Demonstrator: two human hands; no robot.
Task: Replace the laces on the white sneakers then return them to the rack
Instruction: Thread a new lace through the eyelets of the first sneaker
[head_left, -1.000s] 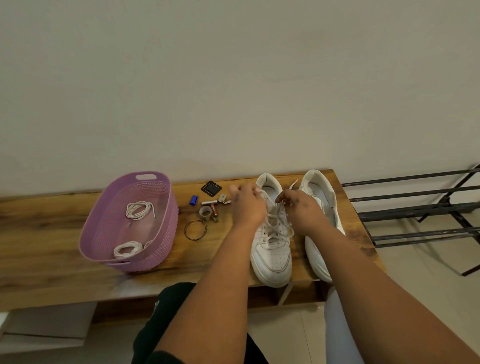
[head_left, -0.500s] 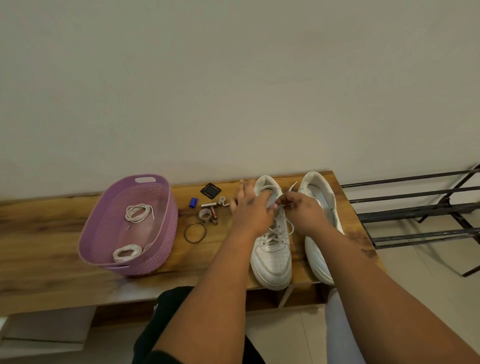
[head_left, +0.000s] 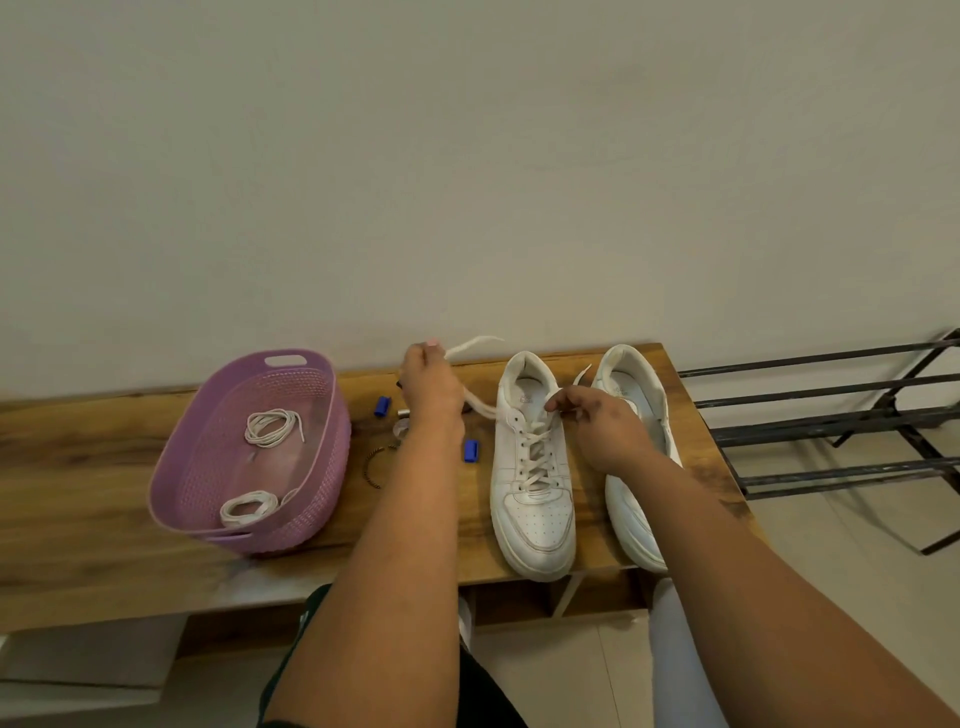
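Two white sneakers stand toes toward me on the wooden table (head_left: 78, 483). The left sneaker (head_left: 532, 499) is laced; the right sneaker (head_left: 631, 415) is partly behind my right arm, its lacing hidden. My left hand (head_left: 428, 384) grips one end of the white lace (head_left: 480, 405) and holds it out to the left of the left sneaker, the tip sticking up past my fingers. My right hand (head_left: 592, 415) pinches the other lace end at the shoe's top right eyelet.
A purple basket (head_left: 322, 457) on the left holds two coiled white laces (head_left: 270, 426). Two small blue clips (head_left: 470, 450), a bracelet (head_left: 375, 465) and small metal bits lie between basket and shoes. A black metal shoe rack (head_left: 831, 421) stands right of the table.
My left hand has pulled the lace end out to the left and up, away from the shoe. My right hand stays at the top eyelets. A blue clip now shows beside the left sneaker.
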